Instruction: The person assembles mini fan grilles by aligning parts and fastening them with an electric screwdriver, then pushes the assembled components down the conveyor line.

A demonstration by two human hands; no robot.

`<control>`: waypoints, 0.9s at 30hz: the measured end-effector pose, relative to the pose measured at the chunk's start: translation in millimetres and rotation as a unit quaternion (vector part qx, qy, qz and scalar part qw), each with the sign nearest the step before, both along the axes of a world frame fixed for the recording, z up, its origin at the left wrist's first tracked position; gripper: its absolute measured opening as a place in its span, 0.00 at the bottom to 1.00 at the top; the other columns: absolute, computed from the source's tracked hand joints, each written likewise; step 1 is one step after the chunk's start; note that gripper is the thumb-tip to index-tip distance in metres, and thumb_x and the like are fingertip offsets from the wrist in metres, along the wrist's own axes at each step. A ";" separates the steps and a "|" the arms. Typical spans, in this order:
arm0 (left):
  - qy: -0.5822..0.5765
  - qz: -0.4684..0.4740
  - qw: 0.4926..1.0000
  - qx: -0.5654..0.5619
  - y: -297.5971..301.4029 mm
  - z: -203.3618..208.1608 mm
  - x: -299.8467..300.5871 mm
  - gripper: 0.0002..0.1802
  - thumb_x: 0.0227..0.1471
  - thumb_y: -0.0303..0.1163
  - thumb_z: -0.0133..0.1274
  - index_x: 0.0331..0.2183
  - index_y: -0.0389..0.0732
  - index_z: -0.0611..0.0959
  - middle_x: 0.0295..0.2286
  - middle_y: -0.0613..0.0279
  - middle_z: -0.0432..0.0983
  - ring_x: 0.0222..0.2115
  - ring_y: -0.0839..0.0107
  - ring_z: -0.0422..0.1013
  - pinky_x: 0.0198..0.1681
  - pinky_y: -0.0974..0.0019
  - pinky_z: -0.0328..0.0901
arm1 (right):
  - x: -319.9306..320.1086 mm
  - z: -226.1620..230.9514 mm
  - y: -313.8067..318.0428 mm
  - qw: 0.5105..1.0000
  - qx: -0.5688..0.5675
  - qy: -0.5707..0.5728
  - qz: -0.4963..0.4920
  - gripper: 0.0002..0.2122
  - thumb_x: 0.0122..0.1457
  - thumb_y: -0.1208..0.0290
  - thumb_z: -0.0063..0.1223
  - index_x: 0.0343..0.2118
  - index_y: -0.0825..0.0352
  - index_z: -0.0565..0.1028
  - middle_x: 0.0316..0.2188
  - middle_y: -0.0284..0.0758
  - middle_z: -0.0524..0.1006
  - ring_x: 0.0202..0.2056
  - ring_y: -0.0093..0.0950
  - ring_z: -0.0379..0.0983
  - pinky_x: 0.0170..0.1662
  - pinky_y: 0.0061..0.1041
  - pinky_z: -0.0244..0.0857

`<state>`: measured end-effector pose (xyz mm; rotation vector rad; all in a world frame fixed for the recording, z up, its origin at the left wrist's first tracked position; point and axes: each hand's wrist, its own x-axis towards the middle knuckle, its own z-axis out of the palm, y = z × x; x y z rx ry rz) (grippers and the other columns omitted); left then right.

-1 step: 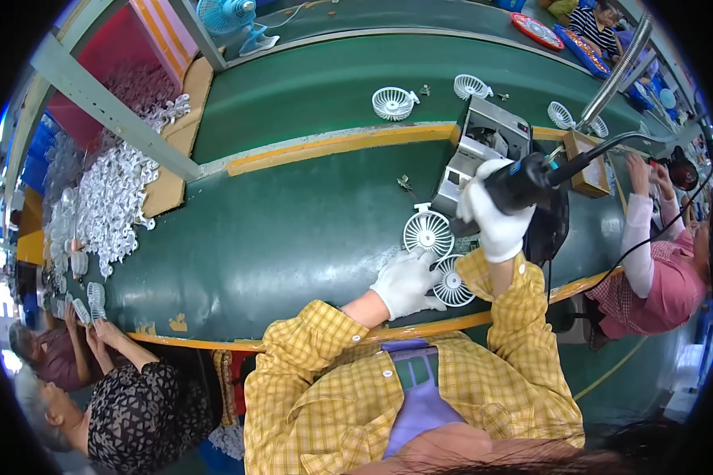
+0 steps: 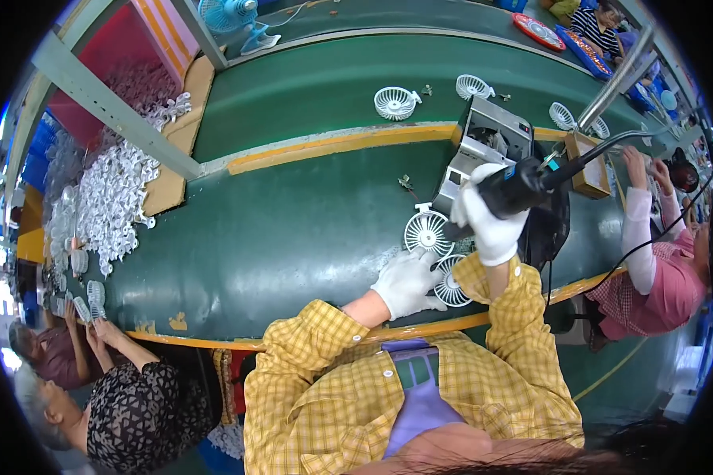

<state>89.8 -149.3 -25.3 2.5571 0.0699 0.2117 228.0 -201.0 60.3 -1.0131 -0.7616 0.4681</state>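
My right hand (image 2: 495,226), in a white glove, is wrapped round a black electric screwdriver (image 2: 516,188). The tool is tilted, its cord running off to the upper right and its dark tip end near the upper fan housing. My left hand (image 2: 408,283), also gloved, grips the left rim of a round white fan housing (image 2: 456,286) between thumb and fingers. Just above that one lies a second white fan housing (image 2: 426,231) with radial slats, close to my left fingertips. My right sleeve covers part of the lower housing.
A metal feeder box (image 2: 487,146) stands beyond my right hand, with a cardboard box (image 2: 588,170) beside it. More fan housings (image 2: 396,103) lie on the far green belt. White parts heap (image 2: 115,198) at the left. Co-workers sit left and right (image 2: 661,269).
The screwdriver and my right hand have shifted slightly left and down, bringing the tool's dark end nearer the upper fan housing. My left hand stays in place.
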 end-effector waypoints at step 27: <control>-0.019 0.015 0.993 -0.113 97.8 -1.3 -21.3 0.20 0.17 0.44 0.68 0.17 0.43 0.82 0.20 0.57 0.74 0.25 0.60 0.70 0.31 0.62 0.65 | 19.0 1.9 -6.9 0.983 0.127 0.009 0.130 0.19 0.54 0.71 0.50 0.47 0.70 0.61 0.20 0.29 0.64 0.18 0.21 0.60 0.22 0.20 0.56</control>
